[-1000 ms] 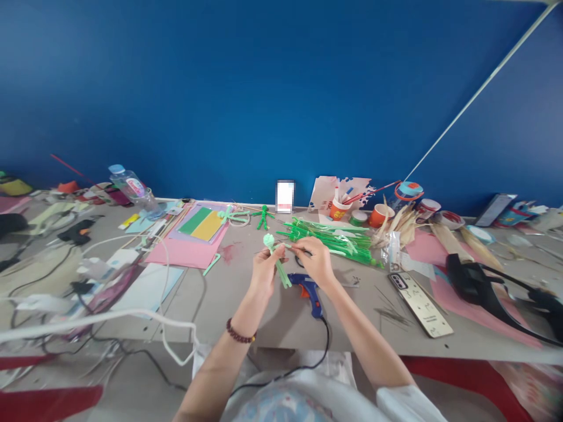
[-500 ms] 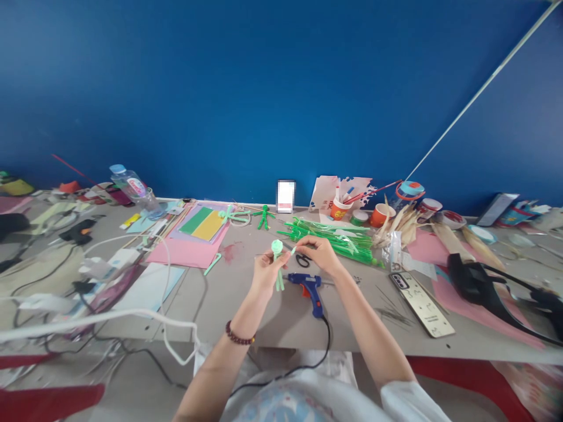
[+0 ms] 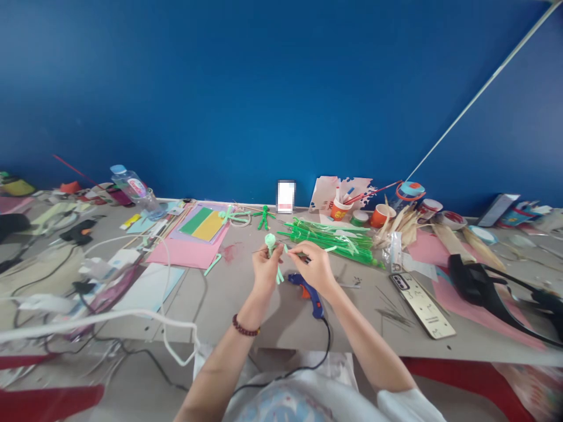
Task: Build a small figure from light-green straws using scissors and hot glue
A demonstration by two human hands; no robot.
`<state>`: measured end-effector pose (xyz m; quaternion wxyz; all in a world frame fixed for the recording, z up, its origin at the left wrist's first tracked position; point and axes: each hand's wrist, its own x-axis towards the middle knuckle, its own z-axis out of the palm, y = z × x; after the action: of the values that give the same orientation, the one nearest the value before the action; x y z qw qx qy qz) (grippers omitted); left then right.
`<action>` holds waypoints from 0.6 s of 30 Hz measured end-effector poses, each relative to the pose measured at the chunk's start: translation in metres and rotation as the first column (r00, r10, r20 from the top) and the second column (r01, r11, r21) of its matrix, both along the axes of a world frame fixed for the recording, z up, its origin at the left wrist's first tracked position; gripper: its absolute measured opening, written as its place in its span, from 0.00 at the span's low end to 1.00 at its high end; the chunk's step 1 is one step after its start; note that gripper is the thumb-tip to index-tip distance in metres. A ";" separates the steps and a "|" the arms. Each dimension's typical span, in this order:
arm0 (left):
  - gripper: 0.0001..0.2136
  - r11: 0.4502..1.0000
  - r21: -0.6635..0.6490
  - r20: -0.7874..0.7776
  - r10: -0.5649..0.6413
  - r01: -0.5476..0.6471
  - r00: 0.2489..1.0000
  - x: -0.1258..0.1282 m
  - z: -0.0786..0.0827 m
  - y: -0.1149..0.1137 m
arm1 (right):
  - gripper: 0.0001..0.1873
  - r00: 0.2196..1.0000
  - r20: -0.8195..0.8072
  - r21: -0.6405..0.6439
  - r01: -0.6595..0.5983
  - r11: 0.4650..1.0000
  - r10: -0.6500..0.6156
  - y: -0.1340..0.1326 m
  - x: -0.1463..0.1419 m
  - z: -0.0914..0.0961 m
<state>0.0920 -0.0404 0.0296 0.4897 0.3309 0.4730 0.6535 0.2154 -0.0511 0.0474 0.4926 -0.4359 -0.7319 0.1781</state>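
A light green pipe-cleaner figure (image 3: 270,240) with a round coiled head is held upright in my left hand (image 3: 265,269), and its ends hang below the fingers. Close beside it, my right hand (image 3: 313,266) is closed in a pinch on a light green pipe cleaner (image 3: 286,248). A light green end also sticks out past the right knuckles; whether it is the same piece I cannot tell. Just under my hands lies a blue glue gun (image 3: 314,299), its nozzle pointing left and its cord running toward my lap. Scissors seen earlier are hidden behind my right hand.
Behind my hands stands a dark green pipe-cleaner figure (image 3: 264,218), with a bundle of green pipe cleaners (image 3: 343,241) to its right. A phone (image 3: 422,305) lies at right. Coloured sheets (image 3: 189,249) and a white cable (image 3: 132,315) are at left.
My right hand has shifted left and turned, covering the scissors. My left hand has tilted the figure, and its head now sits slightly lower left and faces differently.
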 end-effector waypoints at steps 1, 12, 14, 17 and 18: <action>0.11 1.000 -0.009 0.079 -0.019 0.020 0.997 0.000 0.002 -0.001 | 0.05 0.999 -0.047 -0.015 -0.008 1.000 0.007 0.000 -0.001 -0.004; 0.12 0.917 -0.098 0.232 -0.357 0.387 0.905 -0.004 0.004 -0.017 | 0.05 0.990 -0.104 -0.153 -0.112 0.982 0.097 0.029 0.031 -0.008; 0.11 0.934 -0.112 0.102 -0.329 0.339 0.939 -0.005 -0.001 -0.014 | 0.06 0.994 0.011 -0.104 -0.109 0.989 0.110 0.031 0.036 0.002; 0.10 0.967 -0.090 -0.114 -0.249 0.239 0.962 -0.006 -0.008 -0.007 | 0.06 0.976 0.204 -0.002 -0.071 0.997 0.070 0.027 0.033 0.016; 0.10 0.978 -0.077 -0.171 -0.203 0.193 0.964 -0.006 -0.010 -0.004 | 0.06 0.968 0.249 0.030 -0.044 0.999 0.035 0.024 0.030 0.019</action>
<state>0.0862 -0.0447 0.0191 0.5179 0.4188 0.4986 0.5548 0.2452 -0.0273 0.0660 0.4009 -0.4313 -0.7994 0.1191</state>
